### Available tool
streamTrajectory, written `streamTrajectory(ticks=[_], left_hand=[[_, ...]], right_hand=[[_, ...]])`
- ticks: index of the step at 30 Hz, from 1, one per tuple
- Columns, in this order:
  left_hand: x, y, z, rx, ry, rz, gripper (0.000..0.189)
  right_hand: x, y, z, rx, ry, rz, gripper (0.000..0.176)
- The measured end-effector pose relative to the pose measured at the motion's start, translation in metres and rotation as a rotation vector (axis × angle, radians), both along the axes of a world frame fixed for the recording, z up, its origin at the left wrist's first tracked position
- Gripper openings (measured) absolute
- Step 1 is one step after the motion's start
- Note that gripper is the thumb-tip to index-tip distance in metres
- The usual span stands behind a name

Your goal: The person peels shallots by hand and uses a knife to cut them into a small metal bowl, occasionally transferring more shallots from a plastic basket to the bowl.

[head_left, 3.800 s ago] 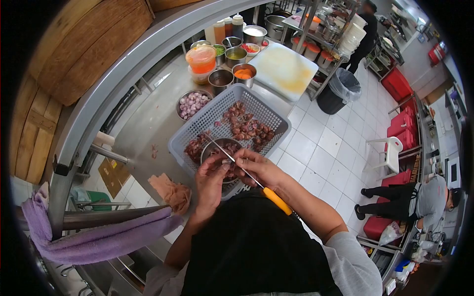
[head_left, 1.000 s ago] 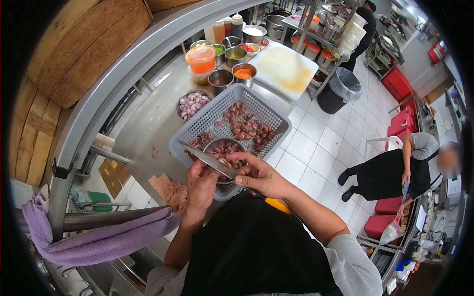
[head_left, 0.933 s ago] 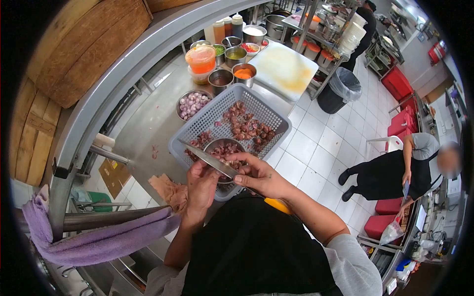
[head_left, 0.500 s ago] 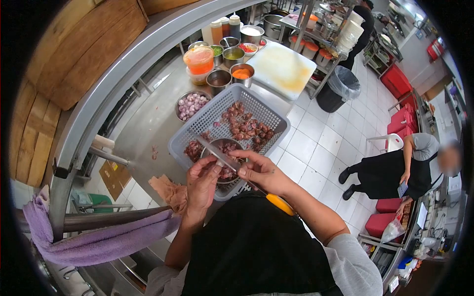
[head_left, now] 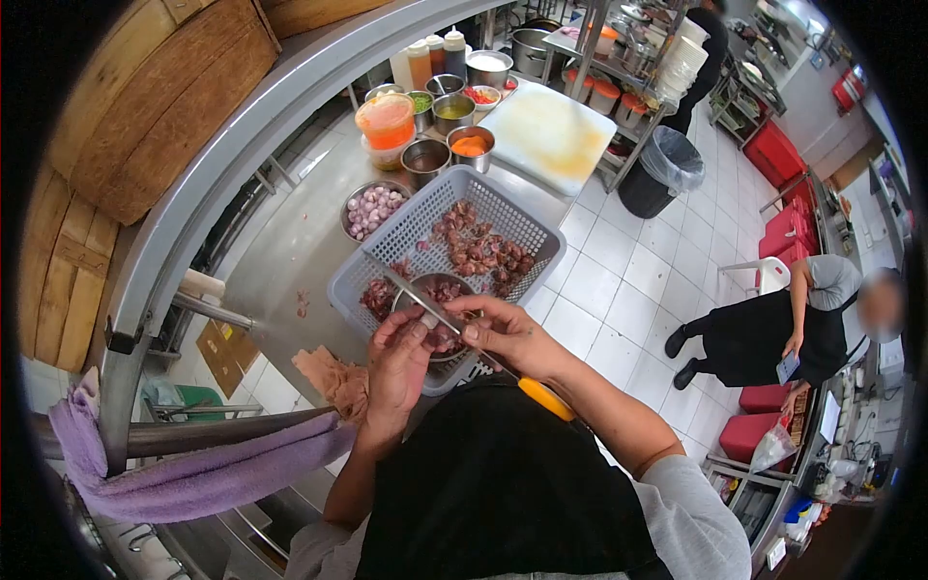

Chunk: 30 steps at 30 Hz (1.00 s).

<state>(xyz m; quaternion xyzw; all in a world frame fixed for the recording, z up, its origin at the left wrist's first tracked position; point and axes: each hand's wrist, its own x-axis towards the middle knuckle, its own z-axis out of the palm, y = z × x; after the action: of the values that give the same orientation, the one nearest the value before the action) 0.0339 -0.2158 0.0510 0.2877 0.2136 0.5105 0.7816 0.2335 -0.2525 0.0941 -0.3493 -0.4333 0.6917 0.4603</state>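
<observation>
My right hand [head_left: 507, 333] grips a knife [head_left: 411, 292] low on its blade, and the yellow handle juts back beneath my wrist. My left hand [head_left: 399, 362] is closed in a pinch on a small pale shallot [head_left: 429, 320], partly hidden by the fingers, against the knife blade. Below both hands a steel bowl [head_left: 398, 302] holds reddish-brown pieces that look like shallot skins. It stands inside a grey perforated basket [head_left: 340, 286], where clumps of unpeeled shallots [head_left: 478, 253] lie. Peeled shallots [head_left: 374, 211] fill another steel bowl beside the basket.
Sauce containers, including an orange-filled tub [head_left: 385, 121] and several steel pots [head_left: 426, 160], stand behind the basket. A white cutting board [head_left: 548, 133] lies at the back right. A crumpled cloth [head_left: 333, 379] is by my left forearm. A person [head_left: 773, 324] in a black apron stands at right.
The view has shifted very slightly. Both hands keep nearly the same pose, with the knife still against the shallot.
</observation>
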Motion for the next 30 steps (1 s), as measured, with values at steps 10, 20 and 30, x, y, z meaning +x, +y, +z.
streamTrajectory(ticks=[10, 20, 30], left_hand=[[0.009, 0.000, 0.002, -0.040, -0.053, -0.022, 0.019], [0.008, 0.002, -0.004, -0.088, -0.038, -0.072, 0.020], [0.008, 0.002, -0.012, -0.021, 0.018, -0.077, 0.019]], right_hand=[[0.005, 0.001, -0.001, -0.082, 0.040, 0.031, 0.044], [0.004, 0.002, -0.009, -0.130, 0.112, 0.043, 0.044], [0.004, 0.003, -0.009, -0.179, 0.158, 0.035, 0.040]])
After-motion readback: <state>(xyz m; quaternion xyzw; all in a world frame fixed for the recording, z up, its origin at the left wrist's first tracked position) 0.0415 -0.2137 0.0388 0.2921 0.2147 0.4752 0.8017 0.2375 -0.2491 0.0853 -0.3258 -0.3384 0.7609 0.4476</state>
